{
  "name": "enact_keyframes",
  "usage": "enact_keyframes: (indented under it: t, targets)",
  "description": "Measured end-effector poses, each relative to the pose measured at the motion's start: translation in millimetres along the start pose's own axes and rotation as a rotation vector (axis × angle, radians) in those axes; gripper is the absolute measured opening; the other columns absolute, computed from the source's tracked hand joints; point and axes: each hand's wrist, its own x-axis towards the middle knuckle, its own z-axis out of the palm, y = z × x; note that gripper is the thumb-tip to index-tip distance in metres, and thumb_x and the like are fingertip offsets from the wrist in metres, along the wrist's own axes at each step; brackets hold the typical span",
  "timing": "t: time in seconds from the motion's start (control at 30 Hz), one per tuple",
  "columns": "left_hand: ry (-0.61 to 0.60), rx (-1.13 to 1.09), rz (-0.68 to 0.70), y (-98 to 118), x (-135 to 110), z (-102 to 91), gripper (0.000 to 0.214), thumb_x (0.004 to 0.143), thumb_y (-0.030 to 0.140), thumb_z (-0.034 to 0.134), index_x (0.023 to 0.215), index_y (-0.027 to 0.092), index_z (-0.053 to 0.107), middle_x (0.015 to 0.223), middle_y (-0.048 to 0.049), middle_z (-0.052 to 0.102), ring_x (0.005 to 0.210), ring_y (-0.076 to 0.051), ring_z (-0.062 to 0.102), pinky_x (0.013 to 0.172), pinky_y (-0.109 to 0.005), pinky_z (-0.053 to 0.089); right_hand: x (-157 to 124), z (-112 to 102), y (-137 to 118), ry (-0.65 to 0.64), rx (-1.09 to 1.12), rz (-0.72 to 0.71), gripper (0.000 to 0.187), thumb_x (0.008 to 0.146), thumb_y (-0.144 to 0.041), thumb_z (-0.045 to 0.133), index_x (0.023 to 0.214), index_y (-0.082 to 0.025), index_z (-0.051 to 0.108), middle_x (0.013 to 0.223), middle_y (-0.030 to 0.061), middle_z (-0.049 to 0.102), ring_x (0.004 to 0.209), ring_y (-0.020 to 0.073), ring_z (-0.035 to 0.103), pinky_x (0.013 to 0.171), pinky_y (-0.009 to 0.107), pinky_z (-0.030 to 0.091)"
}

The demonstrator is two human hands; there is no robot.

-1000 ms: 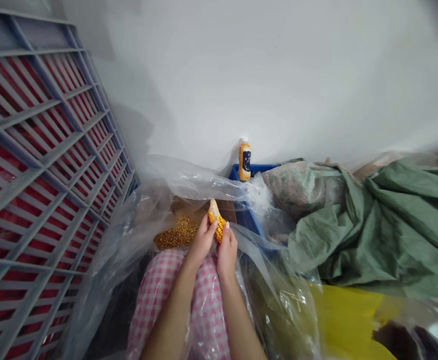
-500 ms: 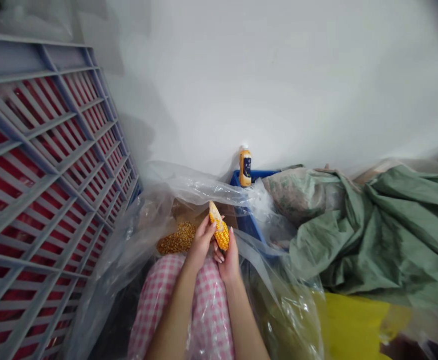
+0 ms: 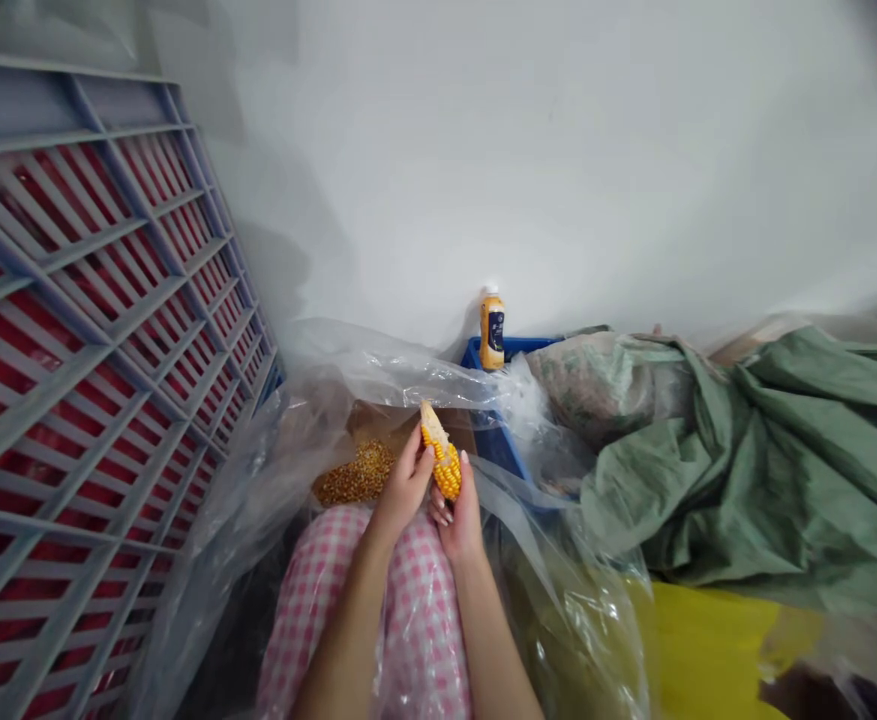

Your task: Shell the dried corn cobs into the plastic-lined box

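Both my hands grip one corn cob (image 3: 444,462), tilted with its pale, bare tip pointing up and away from me. Yellow kernels cover its lower part. My left hand (image 3: 408,480) is closed along the cob's left side, thumb against the kernels. Around the lower end, my right hand (image 3: 459,515) is wrapped, its thumb on the right side and fingertips underneath. Loose corn kernels (image 3: 355,474) lie in a heap inside the clear plastic bag (image 3: 400,372), left of my hands. The bag's film spreads over my checked trouser legs.
A tall slatted plastic crate (image 3: 108,330) stands at the left. Beyond my hands, a bottle (image 3: 492,330) with a dark label stands by the blue bin (image 3: 509,445) against the white wall (image 3: 558,150). Green cloth (image 3: 768,470) and a yellow sheet (image 3: 708,640) lie at the right.
My left thumb has shifted slightly down along the cob, and more of the bare strip near its tip shows. Both hands keep their hold in nearly the same place.
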Motion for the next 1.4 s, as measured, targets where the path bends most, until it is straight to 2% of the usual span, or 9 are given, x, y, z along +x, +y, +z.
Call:
enact_keyframes:
  t: [0.27,0.4,0.53,0.73,0.8,0.9,1.0,1.13,1.4]
  targets:
    - [0.158,-0.097,-0.042,-5,2,9.3,0.049,0.08,0.04,0.049,0.125,0.018,0.048,0.131,-0.0088,0.049,0.123,-0.021,0.042,0.103,-0.031,0.031,-2,4,2,0.059,-0.104,-0.049,0.047,0.075,-0.062,0.046,0.058,-0.018,0.047,0.034,-0.0074,0.036,0.027,0.0026,0.017,0.029,0.017,0.008]
    - [0.157,-0.21,-0.107,-7,3,14.6,0.05,0.083,0.045,0.043,0.125,0.018,0.048,0.124,-0.0099,0.056,0.12,-0.023,0.046,0.098,-0.035,0.038,-3,5,6,0.09,-0.144,-0.124,0.042,0.074,-0.06,0.05,0.065,-0.019,0.051,0.038,-0.0086,0.035,0.029,0.0047,0.018,0.031,0.02,0.008]
    - [0.239,-0.241,-0.049,-7,3,17.5,0.053,0.083,0.049,0.043,0.127,0.019,0.047,0.123,-0.0093,0.056,0.117,-0.021,0.049,0.098,-0.032,0.037,2,3,10,0.181,-0.218,-0.22,0.035,0.074,-0.055,0.052,0.07,-0.02,0.053,0.041,-0.0093,0.034,0.032,0.0064,0.02,0.034,0.021,0.012]
    - [0.3,-0.458,-0.187,4,2,9.9,0.074,0.076,0.044,0.058,0.139,0.033,0.021,0.112,-0.005,0.062,0.089,-0.016,0.063,0.074,-0.026,0.051,5,-8,3,0.322,-0.382,-0.466,0.034,0.074,-0.049,0.052,0.073,-0.016,0.061,0.072,0.0021,0.061,0.058,0.0116,0.048,0.051,0.022,0.034]
    - [0.269,-0.494,-0.257,10,1,7.2,0.065,0.075,0.045,0.06,0.133,0.028,0.036,0.105,-0.0062,0.064,0.08,-0.015,0.064,0.063,-0.023,0.051,1,-11,-8,0.284,-0.418,-0.453,0.035,0.074,-0.049,0.053,0.081,-0.017,0.065,0.071,0.0008,0.06,0.058,0.0119,0.048,0.052,0.023,0.034]
    - [0.162,-0.576,-0.399,16,0,6.6,0.046,0.078,0.05,0.052,0.103,0.012,0.061,0.089,-0.0106,0.067,0.068,-0.014,0.063,0.051,-0.02,0.049,-5,-18,-27,0.234,-0.355,-0.394,0.033,0.07,-0.047,0.059,0.082,-0.017,0.067,0.057,-0.0037,0.051,0.05,0.0095,0.041,0.049,0.022,0.03]
    - [0.135,-0.691,-0.513,22,1,8.5,0.039,0.081,0.047,0.048,0.084,0.011,0.064,0.079,-0.0089,0.067,0.065,-0.012,0.062,0.055,-0.02,0.049,-6,-25,-42,0.209,-0.383,-0.387,0.029,0.065,-0.044,0.063,0.074,-0.016,0.065,0.053,-0.0045,0.047,0.049,0.0088,0.039,0.048,0.022,0.029]
    - [0.116,-0.67,-0.624,24,2,9.4,0.037,0.083,0.045,0.045,0.089,0.013,0.064,0.077,-0.0065,0.067,0.064,-0.012,0.062,0.057,-0.022,0.049,-1,-31,-55,0.133,-0.562,-0.399,0.027,0.069,-0.044,0.06,0.073,-0.017,0.059,0.052,-0.0043,0.05,0.049,0.0093,0.041,0.049,0.022,0.03]
    - [-0.203,-0.565,-0.669,13,-7,12.8,0.048,0.08,0.054,0.044,0.098,0.014,0.061,0.081,-0.0093,0.068,0.062,-0.015,0.064,0.052,-0.024,0.049,0,-18,-76,0.003,-0.804,-0.359,0.038,0.073,-0.051,0.057,0.061,-0.015,0.06,0.05,-0.0039,0.048,0.048,0.009,0.039,0.049,0.022,0.028]
